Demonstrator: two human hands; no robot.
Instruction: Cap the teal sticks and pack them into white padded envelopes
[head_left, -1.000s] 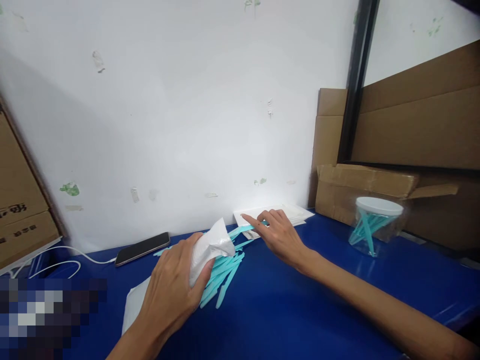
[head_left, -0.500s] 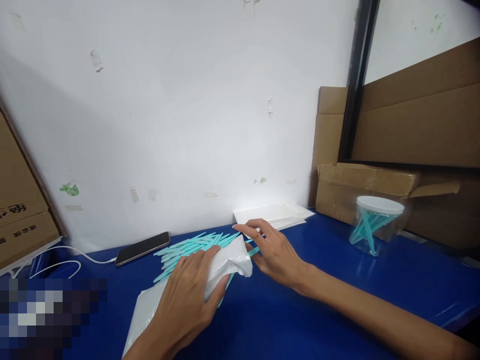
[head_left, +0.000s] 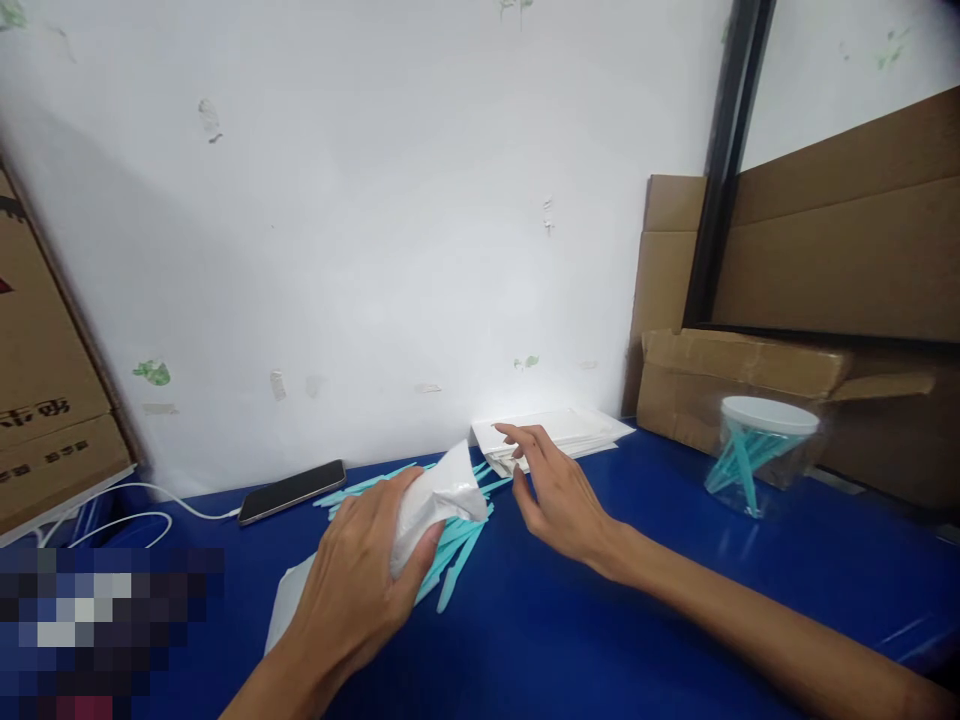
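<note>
The white pouch (head_left: 437, 500) in the lower middle of the frame looks like thin plastic, slightly creased and shiny at its folds. Beside it, the turquoise sticks (head_left: 459, 562) look like smooth plastic. At the right, the jar (head_left: 752, 478) is clear, glossy plastic under a smooth white lid (head_left: 770, 414). The surface (head_left: 600, 630) is smooth blue, with soft sheen at lower right. At lower left, the phone (head_left: 293, 492) has a dark, glassy face. The boxes (head_left: 742, 370) at the right are matt brown cardboard; the white wall (head_left: 375, 230) is matt, scarred by peeling patches.

Lg. + sm. dark chars (head_left: 34, 412) on L cardboard box (head_left: 52, 350), look Chinese, too unclear to read.
</note>
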